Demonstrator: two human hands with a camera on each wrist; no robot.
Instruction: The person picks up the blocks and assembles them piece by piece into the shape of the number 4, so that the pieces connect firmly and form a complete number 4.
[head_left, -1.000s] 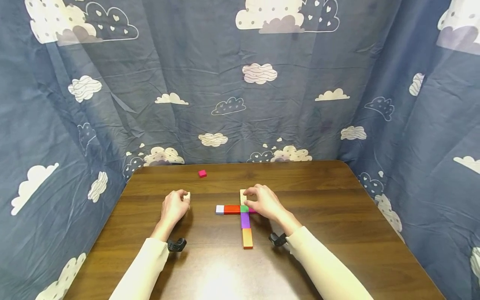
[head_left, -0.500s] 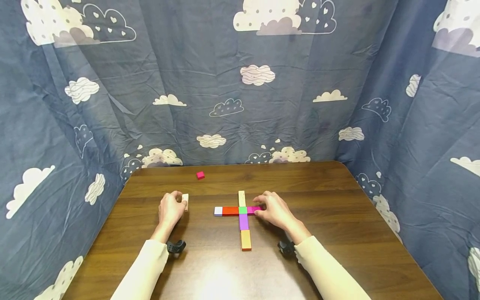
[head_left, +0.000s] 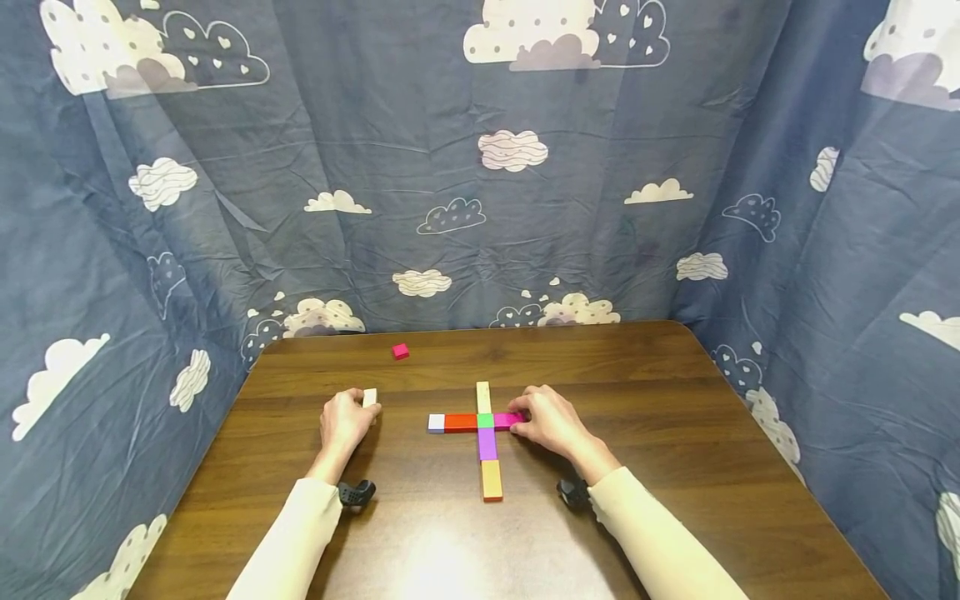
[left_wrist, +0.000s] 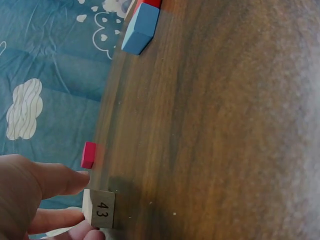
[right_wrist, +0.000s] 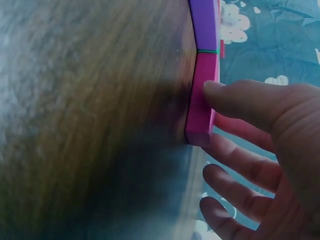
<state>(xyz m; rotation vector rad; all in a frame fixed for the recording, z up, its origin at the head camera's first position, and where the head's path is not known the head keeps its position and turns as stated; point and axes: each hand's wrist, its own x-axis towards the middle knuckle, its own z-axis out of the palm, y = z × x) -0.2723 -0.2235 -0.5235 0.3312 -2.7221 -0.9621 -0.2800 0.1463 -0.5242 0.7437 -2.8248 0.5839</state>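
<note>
A cross of coloured blocks lies on the table: a green block (head_left: 486, 421) at its centre, a red block (head_left: 461, 423) and a pale blue block (head_left: 436, 423) to the left, a cream block (head_left: 483, 397) behind, purple (head_left: 487, 443) and orange (head_left: 491, 481) blocks in front. My right hand (head_left: 551, 423) pinches the magenta block (right_wrist: 201, 107) on the cross's right arm, thumb along one side and fingers opposite. Left of the cross, my left hand (head_left: 347, 425) has thumb and fingers around a pale wooden block (left_wrist: 102, 209) marked 43.
A small pinkish-red block (head_left: 401, 352) lies near the back edge of the brown wooden table (head_left: 637, 517). Blue curtains (head_left: 420, 100) with cloud prints surround the table's back and sides. Each wrist wears a black device.
My right hand has shifted right from beside the cream block to the magenta block's sides. My left thumb has moved over the near part of the wooden block.
</note>
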